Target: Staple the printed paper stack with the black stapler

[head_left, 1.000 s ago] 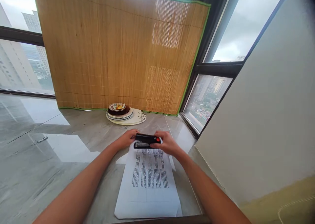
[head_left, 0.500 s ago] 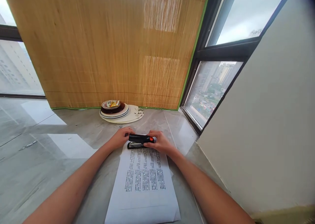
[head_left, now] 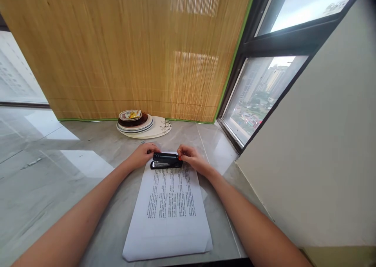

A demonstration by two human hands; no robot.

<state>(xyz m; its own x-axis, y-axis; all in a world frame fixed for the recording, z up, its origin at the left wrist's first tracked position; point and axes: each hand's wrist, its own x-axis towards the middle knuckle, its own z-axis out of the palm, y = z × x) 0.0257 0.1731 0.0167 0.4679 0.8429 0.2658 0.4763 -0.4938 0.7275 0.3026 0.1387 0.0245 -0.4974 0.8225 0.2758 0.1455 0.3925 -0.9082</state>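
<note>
A black stapler [head_left: 167, 161] with a red part at its right end lies crosswise over the top of a stack of printed paper sheets [head_left: 169, 235]. Its jaws gape toward the left. My right hand [head_left: 189, 156] is closed on the stapler's right end, thumb and fingers pinching at the red part. At the stapler's left end, my left hand [head_left: 143, 155] has curled fingers by the top left corner of the sheets. What those fingers hold is hidden.
Beyond my hands, stacked plates [head_left: 135, 124] rest beside an oval white board [head_left: 160, 128] on the grey tiled surface [head_left: 88, 204]. A bamboo blind [head_left: 132, 55] hangs behind them. A window [head_left: 249, 94] and a white wall [head_left: 317, 141] stand to the right.
My right fingers have shifted from around the stapler's end to a pinch at its red part, exposing more of its base. The view has tilted down slightly.
</note>
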